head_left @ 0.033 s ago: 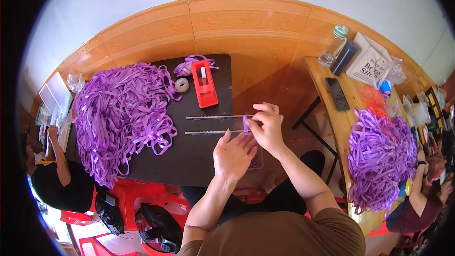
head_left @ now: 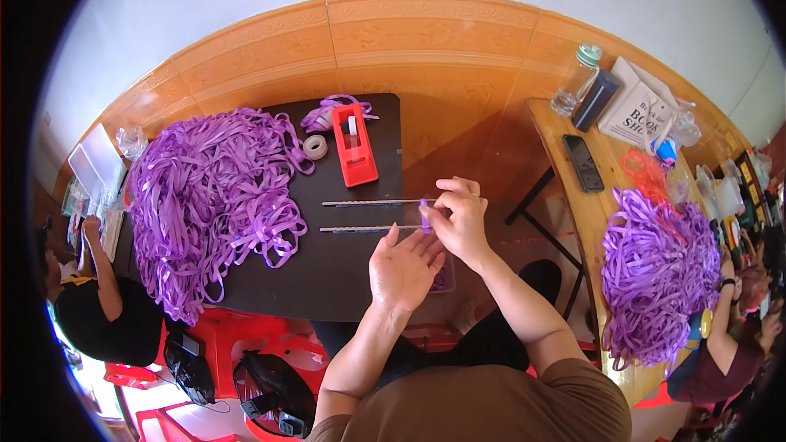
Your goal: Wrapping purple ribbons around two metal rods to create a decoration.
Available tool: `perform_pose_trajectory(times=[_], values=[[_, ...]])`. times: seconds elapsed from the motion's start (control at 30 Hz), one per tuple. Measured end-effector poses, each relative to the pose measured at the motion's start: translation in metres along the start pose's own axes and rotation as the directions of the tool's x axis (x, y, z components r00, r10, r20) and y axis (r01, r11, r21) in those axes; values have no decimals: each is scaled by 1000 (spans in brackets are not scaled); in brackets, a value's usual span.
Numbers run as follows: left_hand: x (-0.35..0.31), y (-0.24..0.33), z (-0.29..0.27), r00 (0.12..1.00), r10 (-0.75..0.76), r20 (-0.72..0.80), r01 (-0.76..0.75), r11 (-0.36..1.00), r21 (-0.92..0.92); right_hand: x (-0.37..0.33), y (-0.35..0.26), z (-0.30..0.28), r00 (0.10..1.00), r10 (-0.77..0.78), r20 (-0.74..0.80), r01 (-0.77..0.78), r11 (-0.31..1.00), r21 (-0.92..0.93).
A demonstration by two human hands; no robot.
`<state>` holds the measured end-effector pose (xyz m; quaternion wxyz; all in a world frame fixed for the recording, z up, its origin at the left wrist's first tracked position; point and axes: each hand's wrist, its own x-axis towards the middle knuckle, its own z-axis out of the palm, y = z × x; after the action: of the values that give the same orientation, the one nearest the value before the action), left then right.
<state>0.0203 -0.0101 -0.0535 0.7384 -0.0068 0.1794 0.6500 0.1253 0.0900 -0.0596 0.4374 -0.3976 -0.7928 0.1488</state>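
Two thin metal rods (head_left: 360, 203) lie parallel on the dark table (head_left: 270, 290) and jut out past its right edge. A short strip of purple ribbon (head_left: 425, 217) crosses them near their outer ends. My right hand (head_left: 463, 223) is closed in a pinch on this ribbon, thumb and forefinger together at its right side. Below the rods, my left hand (head_left: 401, 274) is palm up with its fingers spread. Its fingertips reach close to the ribbon's lower end; whether they touch it I cannot tell.
Heaped purple ribbon (head_left: 213, 196) covers the table's left. A red tape dispenser (head_left: 356, 170) and a tape roll (head_left: 314, 146) stand behind the rods. On the wooden table (head_left: 565, 221) at right are a phone (head_left: 582, 162), bottles and another ribbon pile (head_left: 659, 278). People sit at both sides.
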Motion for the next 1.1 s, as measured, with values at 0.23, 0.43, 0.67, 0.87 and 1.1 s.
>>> perform_pose_trajectory(times=[0.23, 0.43, 0.67, 0.87, 1.1], values=[[2, -1, -4, 999, -16, 33, 16, 1000, -2, 7, -2, 13, 966, 206, 158, -183, 972, -146], [1, -1, -5, 998, -4, 70, 4, 1000, 1, 8, -7, 24, 981, 167, 100, -137, 957, -256], [0, -2, -3, 1000, 3, 1, -3, 1000, 22, -5, 40, 10, 953, 284, -103, -247, 928, 279], [3, -1, -10, 999, -2, 32, 2, 1000, 10, -12, 12, 0, 967, 0, -256, 46, 984, 173], [1, -3, -5, 1000, 0, 10, 0, 1000, 5, -5, 8, 1, 966, 227, -120, -179, 931, 319]])
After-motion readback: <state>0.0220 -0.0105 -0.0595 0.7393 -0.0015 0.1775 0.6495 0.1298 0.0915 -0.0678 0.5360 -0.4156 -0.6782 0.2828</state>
